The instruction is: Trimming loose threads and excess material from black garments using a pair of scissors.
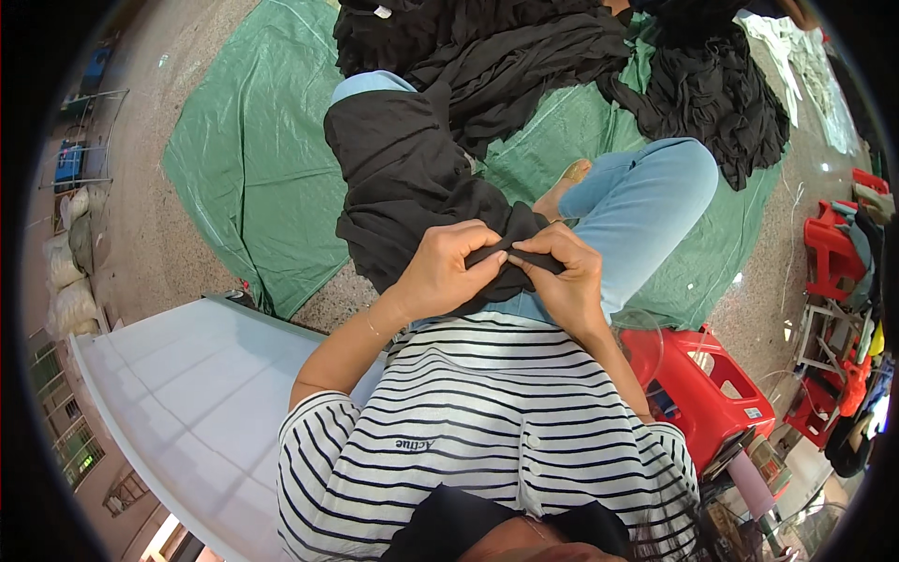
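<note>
A black cloth garment (393, 155) lies over my left leg and bunches up in my lap. My left hand (451, 267) pinches a fold of it between thumb and fingertips. Close beside it, my right hand (565, 272) pinches the same fold, thumb and forefinger pressed together. The two hands' fingertips almost meet, with the cloth stretched between them. Whether anything small sits in the fold is hidden by the fingers.
Beyond my legs, black garments (524, 56) lie heaped on a green tarp (253, 140), with another black pile (712, 103) farther right. A white table (187, 375) stands at my left. At my right is a red plastic stool (702, 384).
</note>
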Available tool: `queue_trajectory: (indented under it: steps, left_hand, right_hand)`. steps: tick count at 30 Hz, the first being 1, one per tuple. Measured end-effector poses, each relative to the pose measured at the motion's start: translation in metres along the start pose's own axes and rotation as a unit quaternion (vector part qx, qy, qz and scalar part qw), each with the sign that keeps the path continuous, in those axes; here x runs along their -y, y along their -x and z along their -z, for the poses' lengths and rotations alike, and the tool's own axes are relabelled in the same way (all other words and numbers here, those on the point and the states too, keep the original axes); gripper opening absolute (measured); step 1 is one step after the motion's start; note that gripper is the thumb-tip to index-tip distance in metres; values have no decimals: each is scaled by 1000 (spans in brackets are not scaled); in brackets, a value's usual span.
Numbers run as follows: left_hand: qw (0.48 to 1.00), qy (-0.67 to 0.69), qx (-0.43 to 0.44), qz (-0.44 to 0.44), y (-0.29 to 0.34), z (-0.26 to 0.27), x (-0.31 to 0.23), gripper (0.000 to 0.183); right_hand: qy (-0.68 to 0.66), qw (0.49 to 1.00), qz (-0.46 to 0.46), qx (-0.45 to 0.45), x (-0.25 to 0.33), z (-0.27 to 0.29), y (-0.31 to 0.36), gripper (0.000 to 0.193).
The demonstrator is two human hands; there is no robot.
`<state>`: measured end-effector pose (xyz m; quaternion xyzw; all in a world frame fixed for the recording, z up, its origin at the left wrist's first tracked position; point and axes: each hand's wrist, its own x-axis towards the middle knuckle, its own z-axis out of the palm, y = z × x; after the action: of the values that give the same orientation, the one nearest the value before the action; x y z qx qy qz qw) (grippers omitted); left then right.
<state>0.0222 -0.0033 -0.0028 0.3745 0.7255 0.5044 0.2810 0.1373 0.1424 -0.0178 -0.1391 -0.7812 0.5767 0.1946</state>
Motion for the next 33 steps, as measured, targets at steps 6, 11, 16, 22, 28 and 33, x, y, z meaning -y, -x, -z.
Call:
queue_trajectory:
  steps: [6, 11, 16, 22, 28, 33]
  left_hand:
    - [996, 75, -41, 30, 3, -10, 4, 10]
    - [976, 165, -63, 128, 3, -18, 8, 7]
    - [937, 291, -47, 190, 2, -18, 11, 10]
    - [863, 420, -73, 271, -11, -15, 6, 12]
    - [979, -185, -13, -86, -2, 18, -6, 99]
    - [941, -220, 257, -21, 15, 37, -11, 90]
  right_hand:
    - [-51, 997, -63, 1, -6, -1, 1, 12]
    - [-446, 830, -334, 30, -14, -1, 2, 9]
    - [-499, 783, -367, 52, -17, -1, -1, 16]
    - [-420, 860, -284, 53, -13, -10, -9, 39]
    - [37, 991, -12, 128, 27, 72, -6, 31]
    - [172, 882, 200, -391, 68, 136, -18, 43]
